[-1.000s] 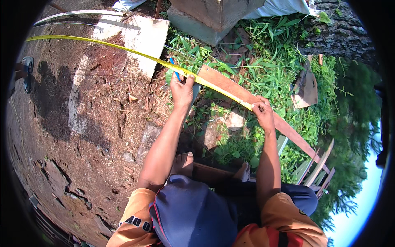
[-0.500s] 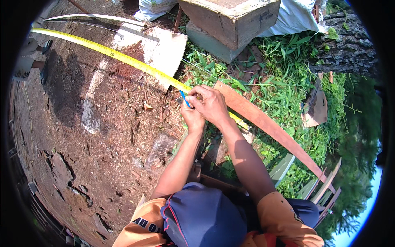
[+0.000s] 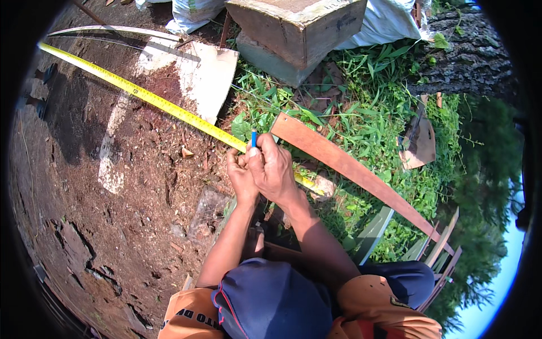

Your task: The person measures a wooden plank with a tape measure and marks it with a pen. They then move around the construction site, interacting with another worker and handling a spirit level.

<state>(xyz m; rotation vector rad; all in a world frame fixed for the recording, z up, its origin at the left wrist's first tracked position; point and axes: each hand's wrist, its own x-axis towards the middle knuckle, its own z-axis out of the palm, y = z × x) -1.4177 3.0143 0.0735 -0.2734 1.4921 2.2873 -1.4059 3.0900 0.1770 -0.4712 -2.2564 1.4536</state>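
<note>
Your right hand (image 3: 274, 172) pinches the blue pencil (image 3: 254, 138) between thumb and fingers, with its tip pointing up and away from you beside the yellow tape measure (image 3: 169, 107). Your left hand (image 3: 243, 181) sits against it with its fingers curled just below the tape; your right hand covers part of that grip, so I cannot tell whether the left fingers are pressed on the blade or only resting near it. The tape runs from the far left, over the bare soil, behind your knuckles, and shows again past your right wrist near a pale stone (image 3: 323, 186). The reddish-brown board (image 3: 339, 152) lies just beyond your right hand, its near end close to your fingers but apart from the pencil. With your hands crowded together, you could nudge the tape sideways or twist it, and a loose left grip would be the likely cause. The long stretch toward the left looks poorly supported, so it might bow or buckle if bumped. The feet (image 3: 42, 104) of another person stand near that far part, and a step there could jog it. A light pinch could also let the pencil slip into the grass (image 3: 361, 135).
</note>
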